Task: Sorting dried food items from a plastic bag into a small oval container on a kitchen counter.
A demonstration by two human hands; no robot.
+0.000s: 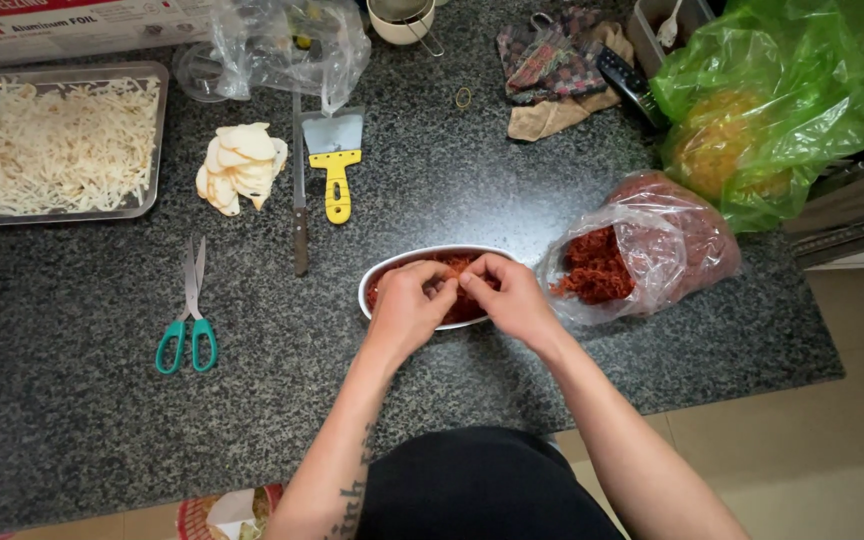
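Both hands work over a small oval metal dish [382, 275] that sits on the dark speckled granite counter [102, 420], near its front edge. The left hand [407, 305] and the right hand [512, 298] meet above the dish, fingertips pinched together on a clump of the red shredded food [457, 268] that fills it. The fingers of both hands are curled and closed on the shreds, not spread.

Just to the right of the dish lies an open clear plastic bag [672, 235] holding more of the same red shreds [592, 268]; its mouth faces the dish.

Hazards as judged from this layout:

1. The bag mouth lies slack and open on the counter. A brush from the right forearm could push shreds out onto the stone.
2. The dish is shallow. Pulling the clump apart with force could flick strands over the rim.
3. The dish stands near the counter edge, close to the person's body. A downward press on its near rim could tip it.
4. A long knife [299, 200] lies just left of a yellow-handled scraper [335, 160], and green-handled scissors [188, 310] lie further left. All are apart from the hands, but a blind reach to the left risks contact with a blade.

A tray of pale shredded strips [52, 145] rests at the far left, well apart.
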